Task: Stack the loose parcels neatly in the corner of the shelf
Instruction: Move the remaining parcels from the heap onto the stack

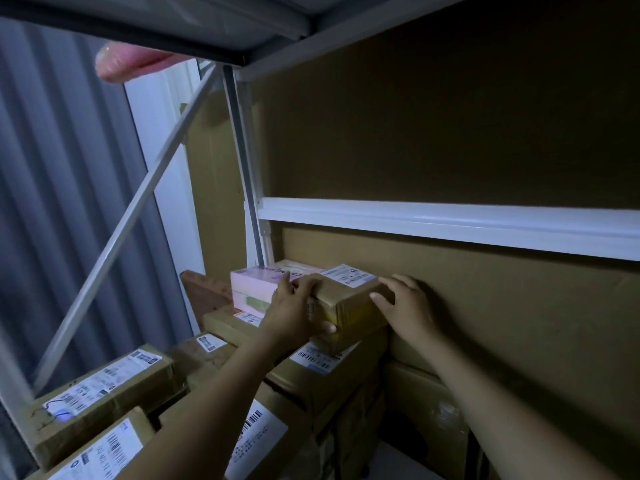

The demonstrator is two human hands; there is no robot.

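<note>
Parcel in hand: small brown cardboard parcel [349,306] with a white shipping label on top. It sits at the back left corner of the shelf, on a wider flat brown parcel [332,372] that bears its own barcode label. To its left is a pale pink box [254,284]; fingers cover the gap, so whether the two touch cannot be told. Left hand [294,315]: curled round the parcel's left end, fingers over the top edge, thumb under the near lower edge. Right hand [407,306]: fingers bent over the right end, thumb against the near face; the grip looks light. It is held from both ends, probably so that it can be squared against the brown cardboard backing [485,299] and lined up with the pink box. Layering: wide boxes below and small ones above, an order that suits a steady stack. Loose stock, as judged: long brown parcel [104,389] and several others lying at odd angles toward the front left, not yet stacked. Fixtures: white metal rail [450,226] across the back, grey diagonal brace [131,216] at the left side.
</note>
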